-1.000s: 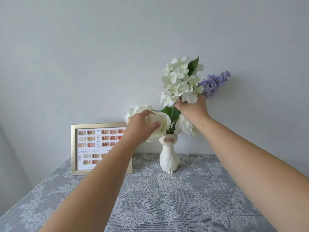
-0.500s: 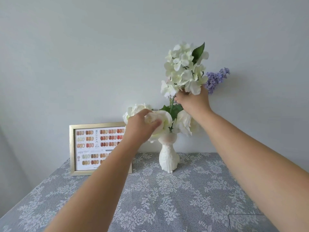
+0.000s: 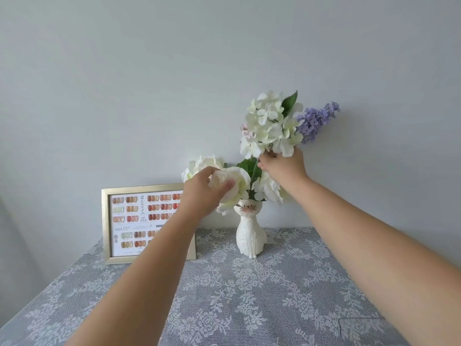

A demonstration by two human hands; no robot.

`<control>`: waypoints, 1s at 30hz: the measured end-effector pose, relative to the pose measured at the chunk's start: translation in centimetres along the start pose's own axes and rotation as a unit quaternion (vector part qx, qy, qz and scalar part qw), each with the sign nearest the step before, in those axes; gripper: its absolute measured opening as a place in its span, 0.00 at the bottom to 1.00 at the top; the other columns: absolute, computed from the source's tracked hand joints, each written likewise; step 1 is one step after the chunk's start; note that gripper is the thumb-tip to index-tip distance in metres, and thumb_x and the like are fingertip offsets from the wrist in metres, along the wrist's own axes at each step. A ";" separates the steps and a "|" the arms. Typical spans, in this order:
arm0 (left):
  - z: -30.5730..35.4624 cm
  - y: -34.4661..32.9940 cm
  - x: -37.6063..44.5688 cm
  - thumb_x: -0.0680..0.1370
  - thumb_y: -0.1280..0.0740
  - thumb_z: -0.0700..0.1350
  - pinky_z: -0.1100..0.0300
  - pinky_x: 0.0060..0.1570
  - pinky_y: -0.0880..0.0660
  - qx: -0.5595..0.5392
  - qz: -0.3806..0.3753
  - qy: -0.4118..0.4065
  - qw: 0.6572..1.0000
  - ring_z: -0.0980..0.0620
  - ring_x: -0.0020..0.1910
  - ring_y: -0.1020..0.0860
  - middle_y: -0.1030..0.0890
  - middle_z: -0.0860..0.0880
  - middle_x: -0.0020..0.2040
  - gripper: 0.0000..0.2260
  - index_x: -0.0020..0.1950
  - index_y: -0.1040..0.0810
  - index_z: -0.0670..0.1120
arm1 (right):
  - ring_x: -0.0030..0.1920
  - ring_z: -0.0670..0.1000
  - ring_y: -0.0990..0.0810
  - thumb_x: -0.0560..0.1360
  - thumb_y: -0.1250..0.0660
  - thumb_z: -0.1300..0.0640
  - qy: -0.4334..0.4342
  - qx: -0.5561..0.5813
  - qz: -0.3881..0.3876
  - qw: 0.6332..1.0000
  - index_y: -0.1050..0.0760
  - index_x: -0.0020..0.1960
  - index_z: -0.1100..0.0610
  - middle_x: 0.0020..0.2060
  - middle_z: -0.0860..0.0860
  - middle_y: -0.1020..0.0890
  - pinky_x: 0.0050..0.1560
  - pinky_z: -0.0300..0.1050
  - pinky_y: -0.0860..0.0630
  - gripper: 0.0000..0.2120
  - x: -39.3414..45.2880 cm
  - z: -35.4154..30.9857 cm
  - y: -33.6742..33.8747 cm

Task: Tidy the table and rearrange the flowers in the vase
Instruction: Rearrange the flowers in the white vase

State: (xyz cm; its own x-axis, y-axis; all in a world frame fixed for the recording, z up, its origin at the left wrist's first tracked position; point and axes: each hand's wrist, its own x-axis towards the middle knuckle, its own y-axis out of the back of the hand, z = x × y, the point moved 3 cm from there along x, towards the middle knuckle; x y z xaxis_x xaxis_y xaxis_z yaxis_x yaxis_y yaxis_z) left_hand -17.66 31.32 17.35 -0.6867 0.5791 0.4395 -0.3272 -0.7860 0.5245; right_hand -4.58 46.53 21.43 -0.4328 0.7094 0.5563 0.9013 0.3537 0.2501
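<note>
While stretched forward over the table (image 3: pixel 249 308), cross a grey cloth with a white lace flower pattern: two bare forearms, one from the lower left, one from the lower right.

Left hand (image 3: pixel 204 188): raised beside the mouth of the vase, grip narrow, thumb and fingertips pinched on the petals of a white rose (image 3: pixel 237 186). Covers part of that bloom and the right edge of the picture frame.

Right hand (image 3: pixel 284 168): higher and further right, grip closed just under a white flower cluster (image 3: pixel 272 123), at the top of its green stem (image 3: pixel 254 171). Holds the cluster up above the other blooms, stem slanting down to the vase mouth; cannot tell whether its end sits inside.

Vase (image 3: pixel 249 236): white, cat-shaped, face drawn near the rim, upright on the cloth near the back edge of the table. Carries the pinched rose at its left, a second white bloom (image 3: pixel 269 188) at its right and a third (image 3: pixel 207 162) behind the left hand.

Purple sprig (image 3: pixel 314 121): juts up and right from behind the cluster. Small pink blossom (image 3: pixel 245 131) at the cluster's left edge.

Picture frame (image 3: pixel 106 221): gold, left of the vase, propped against the wall (image 3: pixel 149 83), showing rows of coloured swatches.
</note>
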 end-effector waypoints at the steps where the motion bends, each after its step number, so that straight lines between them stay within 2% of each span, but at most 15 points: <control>1: -0.1 0.0 0.0 0.71 0.29 0.61 0.44 0.49 0.20 -0.005 -0.003 0.004 1.000 0.42 0.49 0.18 0.20 0.44 0.55 0.21 0.60 0.23 0.52 | 0.44 0.61 0.17 0.72 0.34 0.62 -0.001 -0.004 -0.003 1.000 0.23 0.41 0.69 0.38 0.63 0.16 0.51 0.59 0.22 0.09 -0.2 0.3 -0.2; 3: 0.0 0.1 -0.1 0.71 0.29 0.61 0.45 0.49 0.20 -0.014 -0.006 0.009 1.000 0.42 0.49 0.18 0.20 0.44 0.54 0.20 0.59 0.23 0.53 | 0.42 0.56 0.17 0.71 0.30 0.62 -0.007 0.005 -0.007 1.000 0.22 0.36 0.62 0.34 0.56 0.17 0.47 0.50 0.20 0.06 -0.6 0.8 -0.4; 5: 0.1 0.1 -0.2 0.71 0.29 0.60 0.45 0.47 0.19 -0.019 -0.006 0.010 1.000 0.44 0.47 0.18 0.19 0.46 0.52 0.18 0.57 0.22 0.53 | 0.40 0.54 0.19 0.70 0.30 0.65 -0.017 -0.018 -0.034 0.999 0.25 0.33 0.56 0.31 0.51 0.20 0.40 0.43 0.23 0.09 -1.0 1.1 -0.7; 8: 0.4 0.1 -0.4 0.70 0.33 0.60 0.46 0.42 0.18 -0.013 -0.008 0.006 1.000 0.46 0.38 0.16 0.19 0.50 0.45 0.14 0.51 0.22 0.56 | 0.46 0.55 0.22 0.72 0.36 0.65 0.025 -0.169 -0.096 0.981 0.24 0.41 0.60 0.40 0.53 0.21 0.43 0.44 0.28 0.03 -0.5 1.1 -2.1; 10: 0.5 0.0 -0.7 0.71 0.38 0.58 0.49 0.38 0.18 -0.004 -0.006 0.006 1.000 0.45 0.36 0.16 0.20 0.51 0.42 0.08 0.44 0.25 0.56 | 0.52 0.57 0.27 0.73 0.40 0.58 0.042 -0.261 -0.062 0.962 0.26 0.41 0.55 0.45 0.52 0.24 0.48 0.45 0.35 0.05 -0.1 0.7 -2.7; 12: 0.4 0.0 -0.8 0.72 0.41 0.52 0.57 0.32 0.24 0.009 0.005 0.009 1.000 0.42 0.36 0.17 0.22 0.50 0.38 0.04 0.39 0.28 0.55 | 0.56 0.58 0.35 0.72 0.40 0.56 0.009 -0.279 -0.045 0.959 0.30 0.38 0.50 0.51 0.53 0.26 0.50 0.49 0.38 0.04 0.0 0.9 -3.1; 13: 0.3 0.0 -0.8 0.72 0.42 0.49 0.59 0.30 0.27 0.015 0.007 0.007 1.000 0.43 0.35 0.18 0.23 0.48 0.37 0.04 0.39 0.28 0.54 | 0.56 0.56 0.39 0.71 0.39 0.56 0.008 -0.289 -0.047 0.956 0.35 0.35 0.48 0.52 0.52 0.28 0.51 0.49 0.39 0.08 0.1 1.2 -3.2; 14: 0.2 0.1 -0.8 0.72 0.42 0.48 0.60 0.29 0.29 0.018 0.006 0.004 1.000 0.45 0.33 0.20 0.22 0.46 0.37 0.05 0.40 0.27 0.53 | 0.54 0.53 0.43 0.69 0.37 0.57 0.005 -0.296 -0.049 0.954 0.38 0.33 0.47 0.52 0.52 0.30 0.51 0.48 0.41 0.11 0.0 1.6 -3.2; 16: 0.2 0.1 -0.8 0.73 0.39 0.49 0.59 0.29 0.29 0.021 -0.004 -0.005 1.000 0.48 0.32 0.20 0.20 0.45 0.41 0.07 0.47 0.24 0.49 | 0.51 0.51 0.46 0.67 0.37 0.57 0.009 -0.325 -0.062 0.944 0.37 0.36 0.46 0.53 0.50 0.32 0.49 0.46 0.46 0.10 0.0 2.2 -2.9; 19: 0.4 0.3 -0.9 0.74 0.34 0.52 0.60 0.29 0.24 0.026 -0.010 -0.026 0.999 0.49 0.34 0.17 0.20 0.55 0.40 0.10 0.54 0.23 0.56 | 0.63 0.55 0.47 0.67 0.37 0.57 -0.017 -0.370 -0.108 0.923 0.31 0.51 0.44 0.61 0.50 0.33 0.52 0.48 0.47 0.14 0.2 3.0 -3.1; 22: 0.4 0.1 -1.0 0.75 0.33 0.51 0.55 0.33 0.21 0.036 -0.007 -0.026 0.999 0.49 0.34 0.17 0.19 0.53 0.46 0.14 0.61 0.24 0.56 | 0.66 0.57 0.42 0.69 0.38 0.52 -0.070 -0.349 -0.123 0.926 0.27 0.56 0.41 0.66 0.48 0.33 0.54 0.47 0.46 0.16 0.4 2.0 -1.5; 24: 0.5 0.0 -1.1 0.76 0.34 0.52 0.57 0.33 0.21 0.046 -0.002 -0.024 0.999 0.50 0.35 0.17 0.20 0.52 0.50 0.17 0.64 0.25 0.55 | 0.65 0.57 0.40 0.68 0.33 0.48 -0.023 -0.384 -0.147 0.911 0.25 0.57 0.39 0.65 0.47 0.30 0.58 0.53 0.41 0.17 0.2 1.0 0.8; 27: 0.6 -0.1 -1.0 0.74 0.33 0.55 0.55 0.40 0.21 0.049 0.009 -0.030 0.998 0.49 0.40 0.18 0.20 0.50 0.51 0.17 0.63 0.24 0.57 | 0.67 0.56 0.39 0.66 0.33 0.52 0.041 -0.342 -0.104 0.933 0.38 0.69 0.38 0.69 0.47 0.34 0.61 0.56 0.42 0.33 -1.9 -0.3 3.5; 29: 0.7 0.1 -1.1 0.73 0.31 0.56 0.54 0.45 0.23 0.057 0.031 -0.038 0.997 0.48 0.43 0.20 0.21 0.50 0.50 0.16 0.60 0.23 0.58 | 0.68 0.53 0.38 0.65 0.36 0.51 0.155 -0.256 -0.061 0.952 0.45 0.72 0.39 0.70 0.47 0.37 0.62 0.56 0.43 0.37 -4.5 -1.2 3.3; 30: 0.8 0.1 -1.0 0.73 0.31 0.56 0.54 0.45 0.24 0.062 0.040 -0.045 0.996 0.48 0.44 0.21 0.22 0.50 0.50 0.15 0.58 0.22 0.58 | 0.69 0.52 0.37 0.66 0.37 0.49 0.212 -0.233 -0.066 0.947 0.47 0.73 0.41 0.71 0.47 0.38 0.61 0.56 0.43 0.37 -5.6 -1.7 2.7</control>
State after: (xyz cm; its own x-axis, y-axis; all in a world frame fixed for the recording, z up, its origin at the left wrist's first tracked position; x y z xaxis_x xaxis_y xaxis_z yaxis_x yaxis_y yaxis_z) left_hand -16.50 30.84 17.61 -0.6449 0.5371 0.5438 -0.1869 -0.8007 0.5692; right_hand 0.32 42.47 20.34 -0.5841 0.3353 0.7392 0.7935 0.0440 0.6070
